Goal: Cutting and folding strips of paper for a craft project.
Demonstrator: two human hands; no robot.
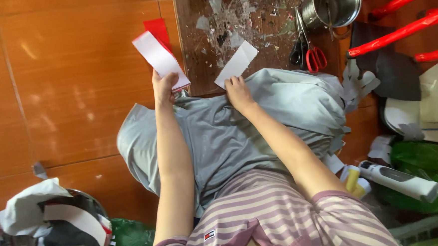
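My left hand [162, 87] grips a thin stack of white paper strips [158, 58] with a red strip [158, 30] behind it, held up over the floor beside the board's left edge. My right hand [237, 89] pinches one white paper piece [236, 63] with a zigzag edge, laying it on the near edge of a scarred wooden board [254, 24]. A grey cloth [239, 132] covers my lap under both forearms.
Red-handled scissors [307, 51] lie on the board beside a steel pot [333, 3]. Red rods [404, 28] and paper scraps sit at right, with a white tool [399, 181] and a green bag [426, 164]. A metal bowl [90, 199] of paper scraps stands at lower left.
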